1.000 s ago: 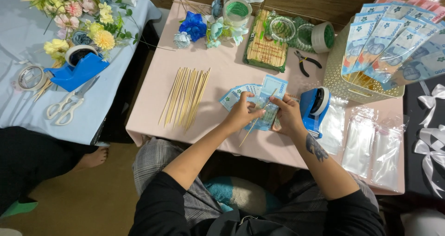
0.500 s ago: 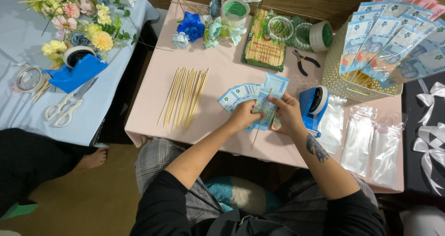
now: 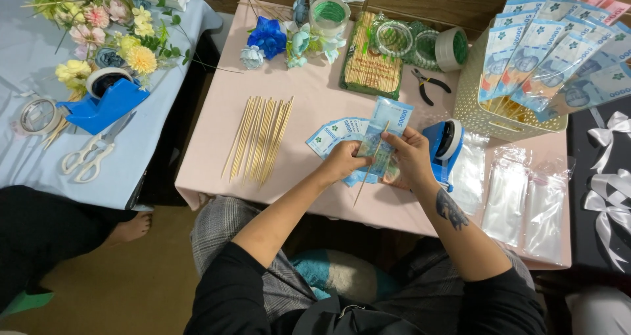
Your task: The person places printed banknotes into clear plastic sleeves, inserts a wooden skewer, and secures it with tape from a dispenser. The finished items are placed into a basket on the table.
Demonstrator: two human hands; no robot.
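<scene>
My left hand (image 3: 344,160) and my right hand (image 3: 408,155) meet over the pink table (image 3: 315,98), both holding one blue banknote (image 3: 388,124) upright against a thin wooden skewer (image 3: 369,167) that runs along its middle and sticks out below. Under my hands lies a fanned stack of blue banknotes (image 3: 332,133). A row of loose wooden skewers (image 3: 259,138) lies to the left of my left hand. A blue tape dispenser (image 3: 445,144) stands just right of my right hand.
Clear plastic sleeves (image 3: 526,203) lie at the right. A pale basket (image 3: 490,115) holds banknotes on sticks. Pliers (image 3: 427,85), tape rolls (image 3: 452,47), a skewer pack (image 3: 372,59) and fabric flowers (image 3: 269,38) line the far edge. The left table bears scissors (image 3: 85,159) and another dispenser (image 3: 105,101).
My hands have stayed over the fanned notes, turning and adjusting the banknote on its skewer slightly. Nothing else has moved.
</scene>
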